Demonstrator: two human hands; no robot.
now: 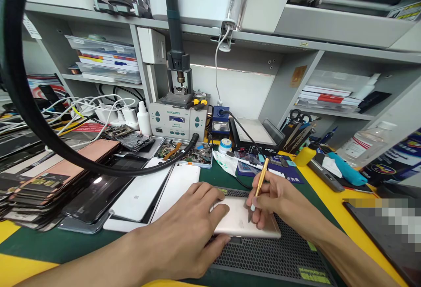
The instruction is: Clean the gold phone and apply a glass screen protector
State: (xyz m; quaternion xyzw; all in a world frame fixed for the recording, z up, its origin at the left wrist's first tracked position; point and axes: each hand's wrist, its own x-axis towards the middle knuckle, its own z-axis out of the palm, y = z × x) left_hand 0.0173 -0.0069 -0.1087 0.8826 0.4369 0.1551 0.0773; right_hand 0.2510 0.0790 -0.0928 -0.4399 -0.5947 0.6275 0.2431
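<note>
A smooth, pale-gold phone (237, 210) is gripped at its left end — hidden there — by the left hand (199, 219), over a honeycomb mat (263, 256). A slim golden tool (262, 177) is pinched in the right hand (274, 195), its tip hard to make out. Left of the phone, piled handsets (66, 173) are partly blocked by a black hose (131, 171), itself cut off.

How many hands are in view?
2: the left hand grips the left end of the gold phone; the right hand holds a gold pen-like tool at it.
</note>
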